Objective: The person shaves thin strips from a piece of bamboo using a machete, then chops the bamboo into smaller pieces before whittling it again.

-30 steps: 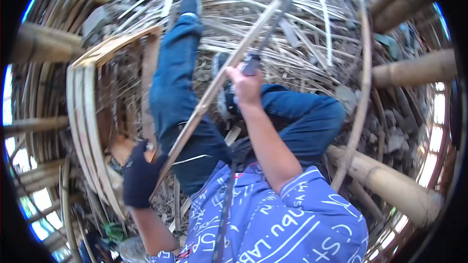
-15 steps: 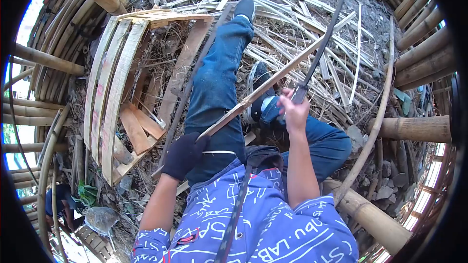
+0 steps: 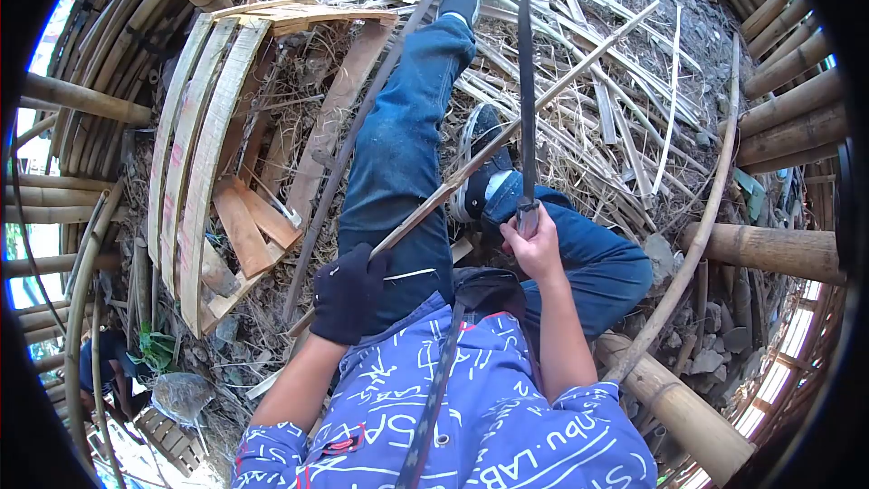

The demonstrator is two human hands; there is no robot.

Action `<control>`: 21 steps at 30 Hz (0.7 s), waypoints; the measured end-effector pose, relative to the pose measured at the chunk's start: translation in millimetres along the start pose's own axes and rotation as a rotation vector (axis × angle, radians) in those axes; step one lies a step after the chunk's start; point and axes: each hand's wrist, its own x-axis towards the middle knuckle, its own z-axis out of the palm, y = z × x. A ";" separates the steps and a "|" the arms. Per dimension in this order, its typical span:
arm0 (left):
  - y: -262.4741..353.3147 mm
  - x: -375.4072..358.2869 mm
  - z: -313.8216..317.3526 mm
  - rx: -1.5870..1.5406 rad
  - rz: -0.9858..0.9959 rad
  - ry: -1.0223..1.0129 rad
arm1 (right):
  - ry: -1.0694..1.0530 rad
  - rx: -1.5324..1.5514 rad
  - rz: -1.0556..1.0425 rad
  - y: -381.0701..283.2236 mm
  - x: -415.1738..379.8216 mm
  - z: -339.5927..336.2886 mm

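Bamboo strip [image 3: 451, 185] (slender, jointed) clamped in gloved left grip [image 3: 344, 297]; right grip [image 3: 538, 246] clamps straight-bladed machete [image 3: 527, 77].

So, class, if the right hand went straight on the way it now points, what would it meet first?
Probably the stick in the left hand, slanting across the line ahead of the right hand; the bent leg seems lower. Depth is unclear, so the hand might pass above.

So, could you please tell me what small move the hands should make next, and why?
I would probably settle the edge of the long knife against the long strip, clear of the left leg. The gloved left hand holds the strip slanting over that leg, and the right hand grips the knife, which crosses the strip in this view; contact is unclear.
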 end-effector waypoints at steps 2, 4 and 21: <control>-4.9 0.7 4.3 0.064 0.064 0.059 | 0.052 -0.199 -0.088 -2.9 4.0 -10.1; -3.4 1.4 2.9 0.062 0.053 0.038 | 0.077 -0.426 -0.182 -8.1 6.2 -20.2; -2.8 17.9 4.3 0.128 0.006 -0.061 | -0.137 -0.575 -0.124 -28.2 27.3 5.5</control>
